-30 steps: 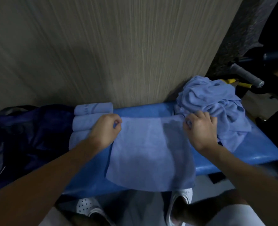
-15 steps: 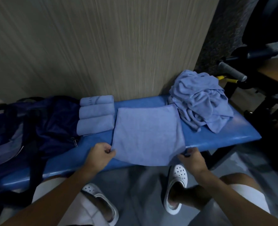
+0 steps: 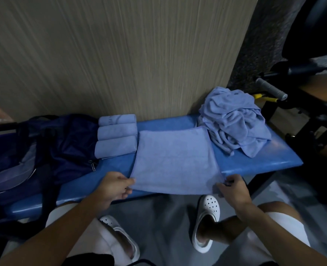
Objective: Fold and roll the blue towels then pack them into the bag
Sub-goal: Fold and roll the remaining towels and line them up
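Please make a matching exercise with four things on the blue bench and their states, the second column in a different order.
Column 1:
1. flat light-blue towel
2. three light-blue towel rolls
3. heap of light-blue towels
4. dark navy fabric bag

Column 2:
A. crumpled, unfolded, at the bench's right end
B. lying at the bench's left end
C. spread out, near corners pinched by left hand and right hand
D. rolled, side by side

Pairs: 1-C, 2-D, 3-A, 4-B

A single head-worn wide-angle view looks forward and steeply down from above the desk (image 3: 264, 158), close over it, facing the wall panel (image 3: 120, 54) behind; the wearer's forearms and shoes (image 3: 206, 223) fill its lower edge
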